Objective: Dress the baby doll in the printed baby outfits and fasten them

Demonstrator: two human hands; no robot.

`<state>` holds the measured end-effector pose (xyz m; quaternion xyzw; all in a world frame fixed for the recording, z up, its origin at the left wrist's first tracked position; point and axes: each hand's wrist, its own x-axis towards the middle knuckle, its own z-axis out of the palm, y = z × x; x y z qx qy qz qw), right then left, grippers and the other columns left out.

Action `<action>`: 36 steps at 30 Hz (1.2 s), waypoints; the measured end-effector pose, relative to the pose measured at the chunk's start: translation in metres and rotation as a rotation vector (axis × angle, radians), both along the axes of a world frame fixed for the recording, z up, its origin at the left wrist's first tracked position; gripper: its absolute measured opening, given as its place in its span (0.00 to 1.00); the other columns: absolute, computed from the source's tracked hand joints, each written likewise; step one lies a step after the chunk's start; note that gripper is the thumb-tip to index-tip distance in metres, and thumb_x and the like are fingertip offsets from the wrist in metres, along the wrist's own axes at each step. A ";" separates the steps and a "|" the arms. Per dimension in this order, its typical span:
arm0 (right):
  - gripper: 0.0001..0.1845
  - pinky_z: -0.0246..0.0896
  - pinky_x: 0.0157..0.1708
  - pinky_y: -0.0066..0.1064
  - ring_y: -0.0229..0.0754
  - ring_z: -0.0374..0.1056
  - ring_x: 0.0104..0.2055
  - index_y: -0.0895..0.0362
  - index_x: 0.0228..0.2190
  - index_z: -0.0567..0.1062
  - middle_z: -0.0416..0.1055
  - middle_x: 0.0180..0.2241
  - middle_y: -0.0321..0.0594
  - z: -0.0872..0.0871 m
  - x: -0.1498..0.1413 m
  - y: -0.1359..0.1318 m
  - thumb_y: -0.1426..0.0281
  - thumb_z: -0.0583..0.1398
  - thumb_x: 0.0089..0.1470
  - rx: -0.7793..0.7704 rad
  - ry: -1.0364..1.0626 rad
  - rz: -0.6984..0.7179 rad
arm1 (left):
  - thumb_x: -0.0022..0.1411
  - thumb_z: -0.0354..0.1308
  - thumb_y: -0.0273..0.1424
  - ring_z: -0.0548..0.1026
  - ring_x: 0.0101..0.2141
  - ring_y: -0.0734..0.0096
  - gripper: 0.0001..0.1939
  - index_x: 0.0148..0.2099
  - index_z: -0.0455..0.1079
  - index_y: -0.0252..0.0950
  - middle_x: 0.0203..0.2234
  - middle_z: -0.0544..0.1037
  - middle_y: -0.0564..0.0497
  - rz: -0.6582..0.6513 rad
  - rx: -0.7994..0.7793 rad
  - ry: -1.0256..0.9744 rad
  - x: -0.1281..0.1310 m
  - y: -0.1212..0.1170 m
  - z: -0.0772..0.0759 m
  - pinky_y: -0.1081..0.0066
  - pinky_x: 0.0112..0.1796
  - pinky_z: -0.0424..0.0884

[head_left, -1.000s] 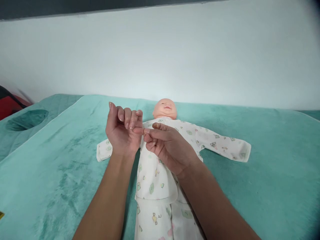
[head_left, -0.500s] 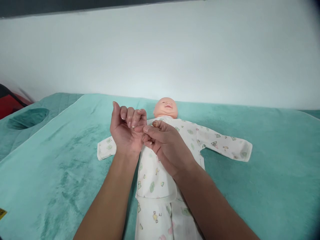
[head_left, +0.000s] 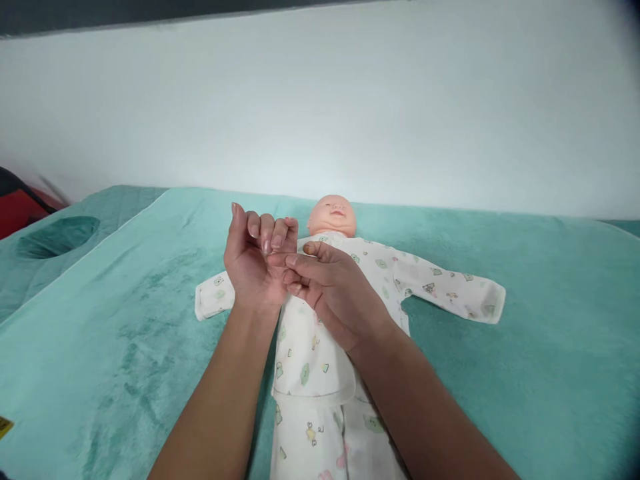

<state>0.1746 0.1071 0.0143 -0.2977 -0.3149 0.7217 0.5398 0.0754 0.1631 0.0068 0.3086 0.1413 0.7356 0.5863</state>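
Two bare hands meet just left of the frame's centre. The left hand (head_left: 260, 260) has its palm turned to the camera, thumb raised and four fingers loosely curled. The right hand (head_left: 333, 283) comes in from the lower right, its thumb pressed on an outstretched finger whose tip reaches the left hand's curled fingers; whether it grips anything there cannot be told.

Beneath and behind them, one doll (head_left: 333, 217) lies on its back, from the centre to the bottom edge of the frame. Its head is round, smooth and plastic-like. The clothing is soft white cloth, printed with small green, yellow and pink figures: one top (head_left: 315, 360) with two sleeves stretched sideways, and trousers (head_left: 307, 440) below its curved hem, partly hidden by the right forearm.

The doll rests on one teal sheet (head_left: 525, 267), plush and unevenly brushed. At the left, a quilted teal pad (head_left: 120, 200) shows beside it, with one oval hole (head_left: 60, 237).

A smooth white wall (head_left: 320, 107) fills the upper frame, under one dark band (head_left: 150, 12). One red-and-black object (head_left: 20, 208) stands at the left edge, and one small yellow piece (head_left: 4, 427) at the lower left.
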 end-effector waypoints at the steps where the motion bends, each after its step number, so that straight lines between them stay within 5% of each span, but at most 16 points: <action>1: 0.13 0.62 0.39 0.32 0.35 0.69 0.32 0.55 0.24 0.67 0.77 0.33 0.38 0.001 0.000 0.000 0.71 0.67 0.48 -0.009 0.003 0.007 | 0.67 0.55 0.44 0.60 0.15 0.84 0.28 0.21 0.47 0.37 0.12 0.53 0.61 -0.001 -0.001 -0.002 0.000 0.000 0.000 0.72 0.38 0.75; 18: 0.12 0.61 0.33 0.27 0.33 0.67 0.30 0.56 0.25 0.67 0.76 0.30 0.38 -0.002 0.000 0.002 0.77 0.67 0.46 -0.080 0.166 -0.004 | 0.67 0.54 0.44 0.64 0.20 0.79 0.27 0.20 0.52 0.37 0.13 0.56 0.59 0.001 0.009 -0.014 0.000 -0.003 0.000 0.70 0.39 0.72; 28: 0.14 0.64 0.27 0.17 0.27 0.69 0.28 0.59 0.21 0.65 0.76 0.34 0.44 0.004 0.003 0.004 0.86 0.59 0.49 -0.224 0.410 0.023 | 0.66 0.54 0.47 0.66 0.26 0.74 0.27 0.20 0.53 0.38 0.16 0.58 0.56 0.230 0.098 0.177 -0.005 0.003 -0.004 0.68 0.41 0.69; 33: 0.14 0.65 0.26 0.16 0.30 0.72 0.30 0.57 0.23 0.65 0.70 0.22 0.33 0.010 0.007 0.003 0.87 0.56 0.50 -0.327 0.524 0.046 | 0.65 0.53 0.50 0.66 0.25 0.74 0.29 0.20 0.52 0.38 0.16 0.60 0.56 0.420 0.163 0.354 -0.009 0.002 -0.002 0.66 0.42 0.68; 36: 0.14 0.66 0.26 0.16 0.31 0.73 0.31 0.56 0.24 0.65 0.72 0.23 0.33 0.011 0.007 0.002 0.86 0.57 0.50 -0.336 0.531 0.044 | 0.66 0.52 0.49 0.66 0.24 0.73 0.29 0.20 0.52 0.38 0.16 0.61 0.56 0.478 0.191 0.394 -0.010 0.002 -0.002 0.65 0.41 0.68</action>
